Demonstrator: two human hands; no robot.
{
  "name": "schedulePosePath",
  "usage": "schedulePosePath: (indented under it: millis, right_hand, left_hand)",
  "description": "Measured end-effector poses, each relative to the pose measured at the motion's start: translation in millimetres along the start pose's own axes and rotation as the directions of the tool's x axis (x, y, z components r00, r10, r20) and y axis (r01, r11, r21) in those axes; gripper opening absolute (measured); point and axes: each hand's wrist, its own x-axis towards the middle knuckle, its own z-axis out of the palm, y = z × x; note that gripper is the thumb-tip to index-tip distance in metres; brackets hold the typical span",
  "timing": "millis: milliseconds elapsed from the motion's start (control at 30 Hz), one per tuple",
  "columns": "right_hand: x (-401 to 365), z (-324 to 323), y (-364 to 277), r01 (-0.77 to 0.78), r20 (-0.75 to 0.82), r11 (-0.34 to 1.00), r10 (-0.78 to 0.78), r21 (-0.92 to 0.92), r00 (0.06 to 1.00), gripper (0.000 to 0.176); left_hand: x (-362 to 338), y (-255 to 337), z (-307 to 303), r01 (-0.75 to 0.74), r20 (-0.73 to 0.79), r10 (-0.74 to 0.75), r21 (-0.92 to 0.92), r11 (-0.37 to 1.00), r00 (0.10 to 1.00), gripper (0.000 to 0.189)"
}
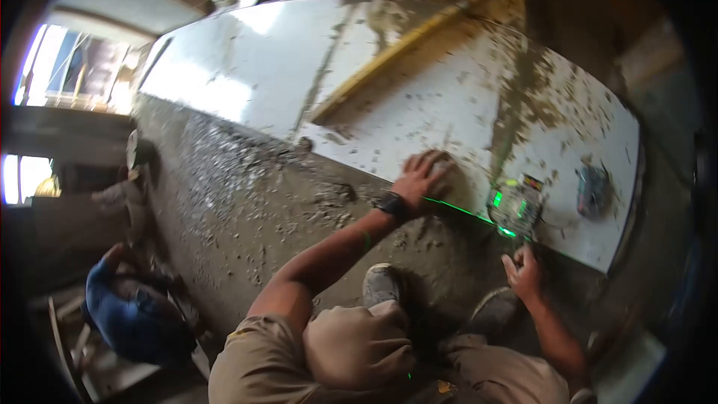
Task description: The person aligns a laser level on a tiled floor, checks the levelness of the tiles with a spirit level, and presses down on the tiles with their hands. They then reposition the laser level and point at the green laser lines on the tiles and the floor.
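My left hand (423, 178), with a dark watch at the wrist, rests with spread fingers on the near edge of a mud-spotted white board (419, 123). My right hand (523, 269) is at the board's near edge on the right, just below a clear laser device (514, 206) with glowing green parts. Its fingers are bent, and whether they hold anything is too small to tell. From the device a green laser line runs along the board's edge toward my left hand. Right of the device lies a small dark bluish object (592, 191).
A long yellow wooden bar (404, 52) lies diagonally across the board. Wet grey mortar (247, 202) covers the floor along the board's near side. My shoe (381, 286) stands on it. Another person in blue (131, 310) is at the lower left, near wooden pieces.
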Motion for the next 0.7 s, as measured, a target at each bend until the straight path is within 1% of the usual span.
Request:
schedulePosePath:
  millis: [67,133,200,233,300,333,400,433,467,500,533,567,600,633,667,700]
  right_hand:
    - [0,1,0,0.094,-0.069,0.995,-0.091,0.036,0.993,0.035]
    - [0,-5,-2,0.101,-0.026,0.994,-0.103,-0.044,0.994,0.035]
    - [0,-7,2,0.122,-0.03,0.991,-0.124,-0.06,0.992,0.035]
    - [0,-7,5,0.156,-0.025,0.986,-0.158,-0.055,0.987,0.035]
    - [0,-10,12,0.138,-0.008,0.985,-0.139,-0.103,0.99,0.042]
    - [1,-11,11,0.158,-0.008,0.982,-0.16,-0.102,0.987,0.042]
    - [-2,-12,7,0.065,-0.013,0.997,-0.066,-0.045,0.998,0.044]
    - [-4,-14,2,0.051,-0.008,0.998,-0.051,-0.029,0.999,0.048]
    - [-3,-15,3,0.056,-0.01,0.998,-0.057,-0.03,0.998,0.048]
    - [-5,-15,7,0.066,-0.012,0.998,-0.066,-0.015,0.998,0.051]
    - [-7,-15,11,0.077,-0.013,0.997,-0.077,0.001,0.997,0.054]
    - [-8,-15,17,0.103,-0.008,0.995,-0.103,-0.01,0.995,0.049]
    - [-10,-16,18,0.107,-0.008,0.994,-0.107,-0.01,0.994,0.049]
    - [-11,-17,20,0.169,-0.013,0.986,-0.169,-0.014,0.985,0.057]
    - [-10,-18,23,0.232,-0.017,0.973,-0.232,-0.017,0.973,0.066]
    - [-10,-19,16,0.249,-0.059,0.967,-0.252,-0.044,0.966,0.048]
  left_hand:
    - [2,4,-3,-0.003,-0.02,0.003,0.001,1.0,1.0,0.059]
    - [3,6,-5,0.003,-0.034,-0.004,-0.016,1.0,0.999,0.06]
    - [1,5,-6,-0.001,-0.051,0.001,-0.001,1.0,0.999,0.06]
    - [-1,5,-8,0.01,-0.054,-0.011,-0.011,1.0,0.998,0.06]
    - [-9,9,-20,0.026,-0.063,-0.028,-0.04,0.999,0.998,0.061]
    - [-15,11,-25,0.033,-0.053,-0.036,-0.065,0.997,0.998,0.062]
    - [-32,15,-33,0.055,0.036,-0.052,-0.091,0.994,0.998,0.062]
    - [-42,16,-33,0.06,0.077,-0.053,-0.098,0.993,0.996,0.062]
    - [-51,17,-32,0.064,0.118,-0.052,-0.104,0.992,0.992,0.062]
    - [-62,16,-28,0.021,0.103,-0.007,-0.13,0.991,0.995,0.057]
    - [-69,18,-25,-0.047,0.01,0.049,-0.155,0.987,0.999,0.05]
    - [-77,19,-22,-0.016,0.071,0.029,-0.176,0.984,0.997,0.045]
    - [-82,22,-22,0.017,0.132,0.009,-0.195,0.981,0.991,0.041]
    - [-86,24,-22,0.018,0.129,0.007,-0.192,0.981,0.992,0.041]
    - [-88,26,-21,0.007,0.109,0.018,-0.229,0.974,0.994,0.037]
    - [-89,26,-24,-0.004,0.088,0.028,-0.264,0.964,0.996,0.034]
